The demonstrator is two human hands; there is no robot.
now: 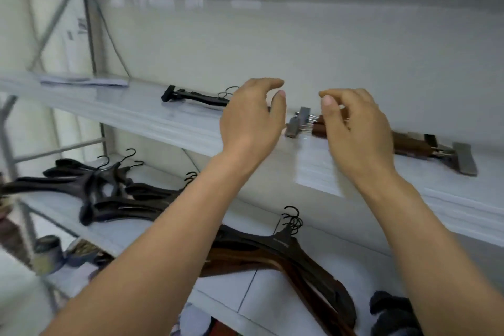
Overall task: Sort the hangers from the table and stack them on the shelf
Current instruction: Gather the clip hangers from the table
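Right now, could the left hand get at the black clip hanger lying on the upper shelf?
Probably yes: the left hand hovers open beside the black clip hanger, nothing between them.

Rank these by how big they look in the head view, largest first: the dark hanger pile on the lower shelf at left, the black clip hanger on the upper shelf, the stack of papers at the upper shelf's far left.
1. Dark hanger pile.
2. Stack of papers and black clip hanger: they look about alike, so unranked.
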